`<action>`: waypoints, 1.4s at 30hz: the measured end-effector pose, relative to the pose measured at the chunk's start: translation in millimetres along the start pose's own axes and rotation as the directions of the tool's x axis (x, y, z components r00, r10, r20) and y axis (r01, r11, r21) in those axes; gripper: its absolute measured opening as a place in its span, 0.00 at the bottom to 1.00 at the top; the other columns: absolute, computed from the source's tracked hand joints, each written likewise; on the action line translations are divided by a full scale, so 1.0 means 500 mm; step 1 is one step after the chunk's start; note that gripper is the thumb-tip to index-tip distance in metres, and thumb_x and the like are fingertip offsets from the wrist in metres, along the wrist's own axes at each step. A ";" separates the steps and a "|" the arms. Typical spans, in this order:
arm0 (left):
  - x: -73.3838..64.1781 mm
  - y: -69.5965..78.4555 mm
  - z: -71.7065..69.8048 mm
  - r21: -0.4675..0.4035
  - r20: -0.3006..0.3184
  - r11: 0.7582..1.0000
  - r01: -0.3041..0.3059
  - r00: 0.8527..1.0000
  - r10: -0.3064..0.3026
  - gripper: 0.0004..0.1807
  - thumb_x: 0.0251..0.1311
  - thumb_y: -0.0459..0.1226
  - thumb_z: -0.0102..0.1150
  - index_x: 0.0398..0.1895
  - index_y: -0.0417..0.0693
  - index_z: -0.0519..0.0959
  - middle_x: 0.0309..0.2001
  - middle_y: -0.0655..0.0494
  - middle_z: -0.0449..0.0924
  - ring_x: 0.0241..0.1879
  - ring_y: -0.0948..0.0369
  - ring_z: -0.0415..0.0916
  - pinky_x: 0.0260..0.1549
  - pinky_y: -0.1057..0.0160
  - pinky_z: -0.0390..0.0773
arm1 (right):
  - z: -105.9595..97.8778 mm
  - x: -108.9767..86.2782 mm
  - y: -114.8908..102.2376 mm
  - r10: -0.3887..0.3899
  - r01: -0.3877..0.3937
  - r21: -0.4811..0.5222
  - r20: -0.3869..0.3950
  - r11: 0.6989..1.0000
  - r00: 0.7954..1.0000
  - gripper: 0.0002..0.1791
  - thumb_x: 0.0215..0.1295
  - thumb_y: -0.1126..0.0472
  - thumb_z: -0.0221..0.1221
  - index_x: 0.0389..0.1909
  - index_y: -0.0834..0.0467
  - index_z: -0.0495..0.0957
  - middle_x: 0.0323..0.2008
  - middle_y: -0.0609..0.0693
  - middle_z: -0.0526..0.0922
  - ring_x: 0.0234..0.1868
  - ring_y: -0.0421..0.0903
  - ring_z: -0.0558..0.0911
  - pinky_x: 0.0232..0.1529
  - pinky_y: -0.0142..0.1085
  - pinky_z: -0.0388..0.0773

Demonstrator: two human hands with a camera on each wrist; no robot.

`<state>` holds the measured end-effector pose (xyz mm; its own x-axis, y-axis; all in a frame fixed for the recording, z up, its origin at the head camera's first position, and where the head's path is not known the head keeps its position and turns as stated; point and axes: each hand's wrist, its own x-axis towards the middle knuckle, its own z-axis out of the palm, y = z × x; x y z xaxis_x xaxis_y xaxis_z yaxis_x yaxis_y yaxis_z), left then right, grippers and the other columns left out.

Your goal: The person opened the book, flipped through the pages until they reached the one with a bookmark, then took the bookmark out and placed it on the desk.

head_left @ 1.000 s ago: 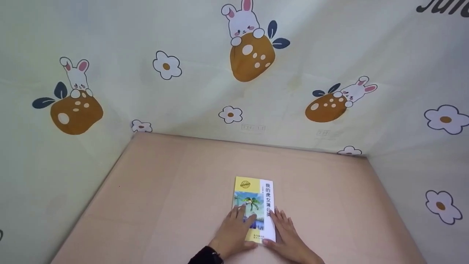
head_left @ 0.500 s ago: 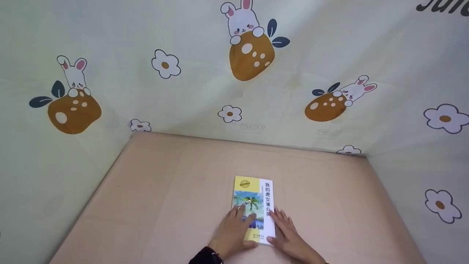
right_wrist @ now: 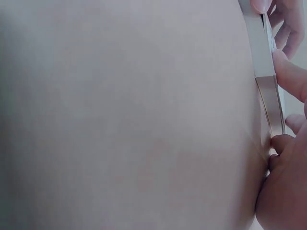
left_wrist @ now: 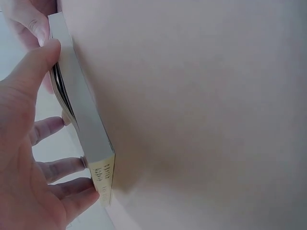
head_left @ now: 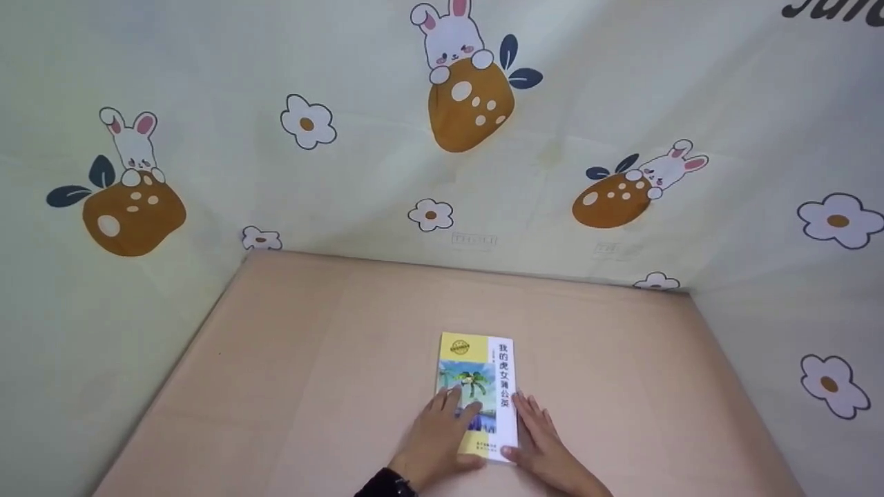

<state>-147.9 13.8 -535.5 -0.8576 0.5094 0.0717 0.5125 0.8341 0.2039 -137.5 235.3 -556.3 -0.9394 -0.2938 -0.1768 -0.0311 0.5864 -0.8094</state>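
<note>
A closed paperback book with a yellow and white cover and a palm-tree picture lies face up. My left hand rests on the cover's left side, its fingers spread. Its thumb touches the near edge of the pages, where the left wrist view shows a narrow gap in the page block. The left fingertips reach the spine side. Along the book's right edge lies my right hand, fingers extended, with its thumb at the near right corner. In the right wrist view the cover bows slightly beside that thumb.
The book lies on a pinkish-beige tabletop. A pale fabric wall printed with rabbits and flowers encloses the far side and both sides. A dark sleeve covers my left wrist.
My right thumb and fingertips have shifted slightly right, off the cover to the book's edge, uncovering the last printed character. The left hand keeps its place. The view has drifted a little.
</note>
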 end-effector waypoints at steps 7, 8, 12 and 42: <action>0.002 -0.005 -0.005 -0.044 -0.006 0.999 -0.013 1.000 0.012 0.44 0.41 0.65 0.61 0.62 0.55 0.67 0.64 0.40 0.64 0.63 0.45 0.63 0.59 0.50 0.69 | -0.003 0.001 0.000 0.033 -0.033 -0.012 0.004 0.999 0.999 0.49 0.61 0.46 0.57 0.73 0.56 0.38 0.73 0.61 0.39 0.73 0.61 0.32 0.67 0.58 0.21; 0.003 -0.006 -0.006 -0.056 0.001 0.998 -0.012 1.000 0.012 0.45 0.41 0.65 0.61 0.62 0.55 0.66 0.64 0.40 0.64 0.63 0.45 0.63 0.59 0.49 0.69 | -0.003 0.000 0.001 0.030 -0.030 -0.011 0.006 1.000 1.000 0.49 0.61 0.46 0.57 0.73 0.56 0.38 0.73 0.61 0.39 0.73 0.61 0.32 0.67 0.58 0.21; 0.003 -0.009 -0.014 -0.113 0.022 0.993 -0.017 1.000 0.020 0.45 0.41 0.64 0.61 0.63 0.54 0.66 0.65 0.39 0.63 0.64 0.44 0.62 0.59 0.48 0.69 | -0.003 -0.002 0.001 0.003 -0.003 -0.035 0.006 0.999 1.000 0.49 0.61 0.47 0.57 0.73 0.56 0.38 0.73 0.61 0.40 0.73 0.61 0.33 0.67 0.58 0.22; -0.016 -0.046 -0.042 -0.460 0.062 0.888 0.005 0.998 0.027 0.46 0.48 0.59 0.59 0.70 0.58 0.55 0.68 0.50 0.59 0.67 0.50 0.59 0.61 0.50 0.67 | 0.003 -0.004 0.011 -0.114 0.113 -0.111 0.003 0.987 0.994 0.47 0.63 0.46 0.55 0.72 0.63 0.40 0.73 0.63 0.42 0.72 0.64 0.35 0.56 0.11 0.16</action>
<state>-153.6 -14.1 -520.1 -0.8392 0.5435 0.0168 0.4310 0.6459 0.6301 -135.3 237.9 -561.1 -0.9287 -0.3609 -0.0853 -0.1752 0.6297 -0.7568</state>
